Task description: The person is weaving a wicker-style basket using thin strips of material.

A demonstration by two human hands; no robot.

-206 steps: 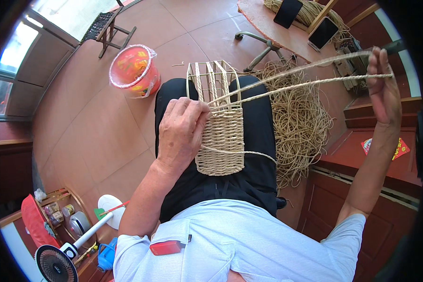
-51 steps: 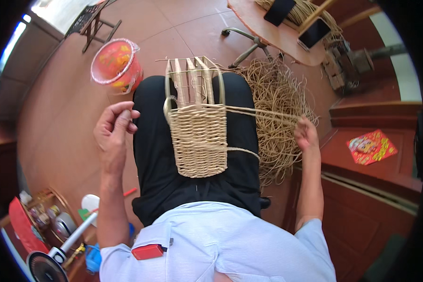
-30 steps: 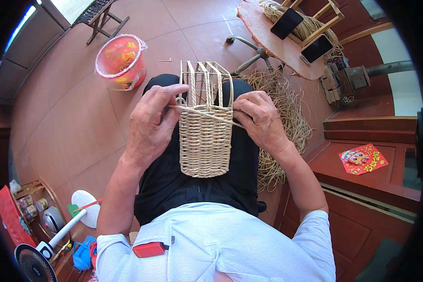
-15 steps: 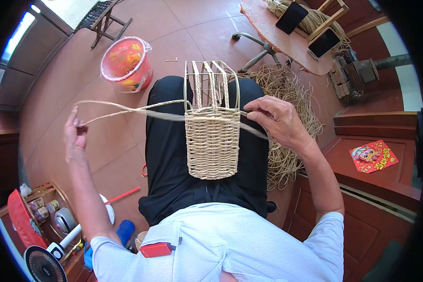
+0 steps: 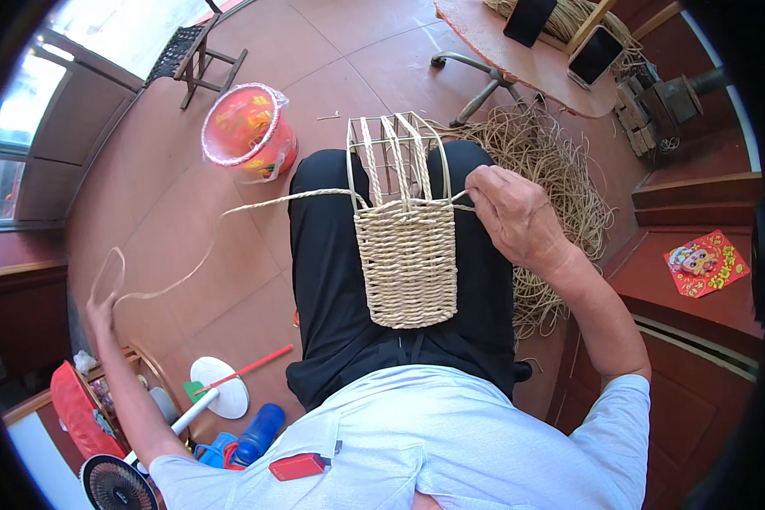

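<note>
A half-woven basket [image 5: 406, 270] of pale straw cord rests on my lap between my thighs. Its lower part is tightly woven; above that, bare frame rods and a few twisted cord strands stand exposed. From the basket's left side a twisted straw cord [image 5: 293, 197] runs out and sags toward the far left. There my left hand [image 5: 102, 316] is closed on the cord, a loose loop rising above its fingers. Just right of the weave's upper edge, my right hand [image 5: 512, 212] pinches a short stretch of cord leading from the basket; its fingertips are partly hidden.
A red bucket [image 5: 282, 151] stands on the tiled floor ahead left, near a folding stool [image 5: 204, 68]. Loose cord [image 5: 561, 195] is heaped right of my legs. Two phones sit on a round table [image 5: 518, 64]. A small fan [image 5: 119, 486] and a blue bottle [image 5: 262, 432] are lower left.
My left hand has swung outward and down toward my body, drawing the cord out. My right hand stays beside the basket. The whole view has shifted slightly.
</note>
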